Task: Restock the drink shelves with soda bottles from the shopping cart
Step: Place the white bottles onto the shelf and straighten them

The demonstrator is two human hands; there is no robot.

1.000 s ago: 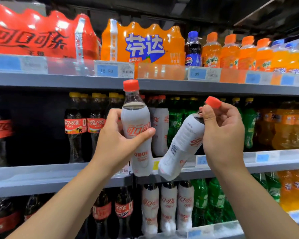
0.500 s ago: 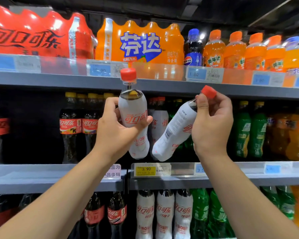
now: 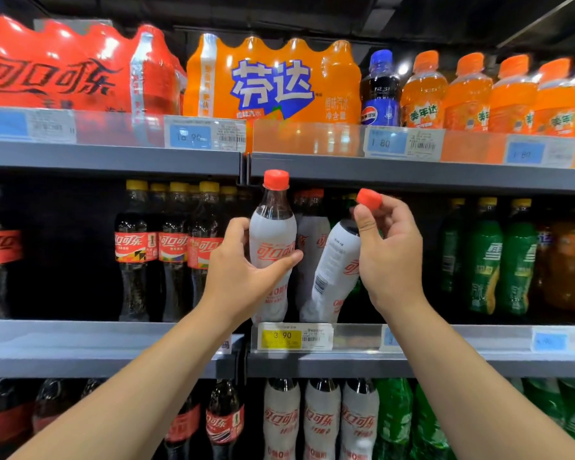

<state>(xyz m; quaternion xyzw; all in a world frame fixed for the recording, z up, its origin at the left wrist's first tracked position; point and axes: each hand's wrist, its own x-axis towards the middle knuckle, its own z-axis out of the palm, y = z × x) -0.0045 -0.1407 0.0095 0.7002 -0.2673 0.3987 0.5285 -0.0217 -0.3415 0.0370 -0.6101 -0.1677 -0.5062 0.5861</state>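
My left hand (image 3: pixel 243 277) grips an upright white-labelled cola bottle (image 3: pixel 273 234) with a red cap, its base at the front lip of the middle shelf (image 3: pixel 445 360). My right hand (image 3: pixel 390 257) pinches the neck of a second white-labelled cola bottle (image 3: pixel 334 273) just under its red cap; this bottle leans to the right, with its base low at the shelf front. Behind both stand more white-labelled bottles (image 3: pixel 312 234), partly hidden. The shopping cart is out of view.
Yellow-capped black cola bottles (image 3: pixel 173 250) fill the shelf to the left, green soda bottles (image 3: pixel 485 260) to the right. The top shelf holds red (image 3: pixel 63 71) and orange multipacks (image 3: pixel 273 81) and small orange bottles. A yellow price tag (image 3: pixel 283 338) sits below the held bottles.
Both hands have carried their bottles forward and down into the middle shelf opening. The left bottle now stands at the shelf front; the right one stays tilted.
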